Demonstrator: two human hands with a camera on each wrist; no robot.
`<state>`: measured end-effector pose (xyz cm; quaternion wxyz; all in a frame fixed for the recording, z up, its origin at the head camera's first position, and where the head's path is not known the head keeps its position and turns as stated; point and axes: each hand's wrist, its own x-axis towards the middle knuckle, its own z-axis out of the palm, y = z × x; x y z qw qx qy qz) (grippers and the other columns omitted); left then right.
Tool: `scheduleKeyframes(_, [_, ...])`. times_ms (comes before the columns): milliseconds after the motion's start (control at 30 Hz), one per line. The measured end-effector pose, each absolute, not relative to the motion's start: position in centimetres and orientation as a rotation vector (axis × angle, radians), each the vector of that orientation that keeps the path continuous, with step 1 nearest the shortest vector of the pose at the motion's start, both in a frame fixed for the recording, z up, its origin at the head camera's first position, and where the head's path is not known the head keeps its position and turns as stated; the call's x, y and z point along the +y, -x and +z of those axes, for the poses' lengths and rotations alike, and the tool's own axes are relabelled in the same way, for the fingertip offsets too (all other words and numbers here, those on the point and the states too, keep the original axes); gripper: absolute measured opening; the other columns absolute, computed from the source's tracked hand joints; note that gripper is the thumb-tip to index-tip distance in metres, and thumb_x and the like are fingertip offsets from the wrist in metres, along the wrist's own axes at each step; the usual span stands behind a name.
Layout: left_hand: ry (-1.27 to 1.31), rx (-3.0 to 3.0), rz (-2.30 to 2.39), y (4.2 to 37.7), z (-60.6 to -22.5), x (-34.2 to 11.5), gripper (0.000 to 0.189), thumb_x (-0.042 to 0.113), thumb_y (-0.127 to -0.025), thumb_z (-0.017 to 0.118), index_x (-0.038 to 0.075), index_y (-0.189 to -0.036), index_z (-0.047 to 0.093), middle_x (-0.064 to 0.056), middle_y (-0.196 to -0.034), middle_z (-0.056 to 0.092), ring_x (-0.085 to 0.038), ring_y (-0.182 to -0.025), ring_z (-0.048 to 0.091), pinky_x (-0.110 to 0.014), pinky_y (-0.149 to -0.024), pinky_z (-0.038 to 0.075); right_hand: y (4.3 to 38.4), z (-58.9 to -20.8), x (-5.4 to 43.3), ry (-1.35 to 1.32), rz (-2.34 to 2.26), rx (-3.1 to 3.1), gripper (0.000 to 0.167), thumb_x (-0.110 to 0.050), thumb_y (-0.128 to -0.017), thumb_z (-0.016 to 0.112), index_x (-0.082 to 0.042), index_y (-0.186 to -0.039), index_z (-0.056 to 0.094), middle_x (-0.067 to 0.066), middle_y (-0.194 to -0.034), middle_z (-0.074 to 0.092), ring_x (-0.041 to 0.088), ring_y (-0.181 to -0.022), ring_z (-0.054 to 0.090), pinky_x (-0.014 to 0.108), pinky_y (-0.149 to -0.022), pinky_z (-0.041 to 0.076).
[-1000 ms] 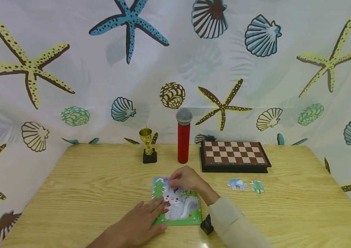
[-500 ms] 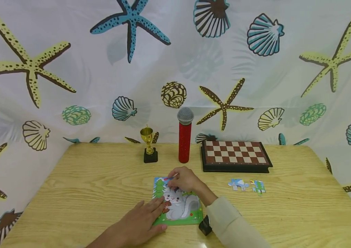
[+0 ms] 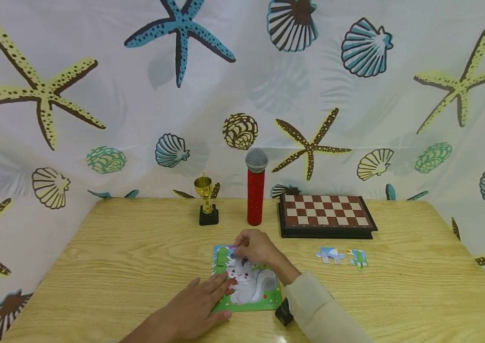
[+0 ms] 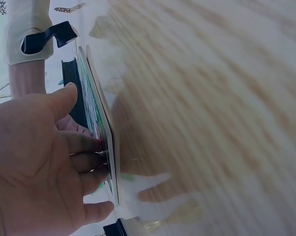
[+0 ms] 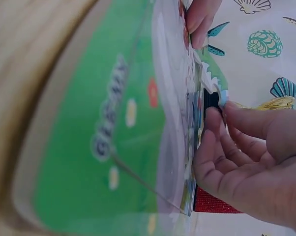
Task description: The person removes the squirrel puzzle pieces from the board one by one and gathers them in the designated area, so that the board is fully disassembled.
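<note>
A squirrel jigsaw puzzle (image 3: 248, 290) lies flat on the wooden table in front of me. My left hand (image 3: 197, 305) rests along its left side, fingers straight, fingertips on the picture; the left wrist view shows those fingers (image 4: 91, 160) at the board's edge. Over the puzzle's upper part, my right hand (image 3: 256, 247) pinches a green-and-white puzzle piece (image 5: 214, 73) between thumb and fingertips. That piece tilts up from the board in the right wrist view. Two loose puzzle pieces lie to the right, a blue one (image 3: 329, 255) and one with a tree (image 3: 357, 258).
Behind the puzzle stand a gold trophy cup (image 3: 205, 200) on a black base and a red microphone (image 3: 255, 195). A folded chessboard box (image 3: 327, 216) lies at the back right. A shell-patterned cloth (image 3: 139, 109) hangs beyond the table's far edge.
The fingers of my right hand have shifted slightly at the puzzle's top, and the tree piece there has tilted. My left hand stays in place.
</note>
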<state>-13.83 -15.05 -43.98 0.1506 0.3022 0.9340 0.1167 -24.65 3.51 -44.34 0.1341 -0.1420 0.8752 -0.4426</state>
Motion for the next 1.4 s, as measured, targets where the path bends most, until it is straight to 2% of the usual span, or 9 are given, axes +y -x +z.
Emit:
scheduleKeyframes(267, [-0.859, 2.672, 0.347, 13.9, -44.1, -15.3, 0.071, 0.057, -0.096, 0.038, 0.007, -0.147, 0.035, -0.009, -0.155, 0.031, -0.027, -0.142, 0.032, -0.058, -0.109, 0.028, 24.6, -43.7, 4.1, 0.443, -1.347, 2.545, 0.005, -0.007, -0.089, 0.064, -0.002, -0.088, 0.065, 0.008, -0.074, 0.066, 0.018, -0.067, 0.064, 0.021, -0.056, 0.046])
scheduleKeyframes(633, [-0.881, 2.659, 0.35, 14.2, -43.9, -15.2, 0.068, 0.053, -0.098, 0.038, 0.005, -0.146, 0.036, -0.01, -0.154, 0.032, -0.028, -0.142, 0.033, -0.058, -0.109, 0.028, 24.4, -43.0, 8.5, 0.466, -1.375, 2.556, 0.004, -0.006, -0.089, 0.063, -0.002, -0.088, 0.065, 0.009, -0.073, 0.065, 0.027, -0.07, 0.064, 0.022, -0.056, 0.043])
scheduleKeyframes(867, [-0.873, 2.652, 0.386, 14.2, -44.0, -15.1, 0.067, 0.052, -0.098, 0.039, 0.006, -0.146, 0.036, -0.011, -0.154, 0.032, -0.029, -0.142, 0.032, -0.06, -0.108, 0.027, 24.5, -43.3, 12.0, 0.44, -1.386, 2.56, 0.006, -0.005, -0.089, 0.062, 0.001, -0.09, 0.064, 0.01, -0.076, 0.064, 0.023, -0.069, 0.062, 0.023, -0.059, 0.046])
scheduleKeyframes(1067, [-0.875, 2.659, 0.391, 14.2, -44.0, -15.1, 0.066, 0.052, -0.098, 0.04, 0.006, -0.145, 0.038, -0.011, -0.154, 0.032, -0.03, -0.141, 0.032, -0.061, -0.108, 0.027, 24.6, -43.6, 14.8, 0.443, -1.328, 2.61, 0.006, -0.005, -0.09, 0.061, 0.0, -0.089, 0.064, 0.013, -0.076, 0.065, 0.016, -0.064, 0.056, 0.024, -0.057, 0.042])
scheduleKeyframes(1233, [-0.865, 2.667, 0.394, 14.1, -44.0, -15.1, 0.067, 0.052, -0.097, 0.04, 0.005, -0.145, 0.038, -0.011, -0.154, 0.032, -0.03, -0.141, 0.033, -0.061, -0.108, 0.027, 24.7, -43.9, 16.7, 0.401, -1.303, 2.596, 0.006, -0.005, -0.091, 0.06, 0.0, -0.09, 0.063, 0.014, -0.073, 0.064, 0.017, -0.062, 0.055, 0.025, -0.054, 0.039])
scheduleKeyframes(1400, [-0.884, 2.687, 0.384, 14.1, -44.1, -15.1, 0.067, 0.052, -0.097, 0.042, 0.005, -0.145, 0.039, -0.011, -0.154, 0.033, -0.031, -0.14, 0.035, -0.06, -0.107, 0.029, 24.9, -44.1, 18.1, 0.29, -1.316, 2.576, 0.005, -0.003, -0.091, 0.06, 0.001, -0.089, 0.062, 0.01, -0.073, 0.064, 0.018, -0.062, 0.058, 0.026, -0.053, 0.042])
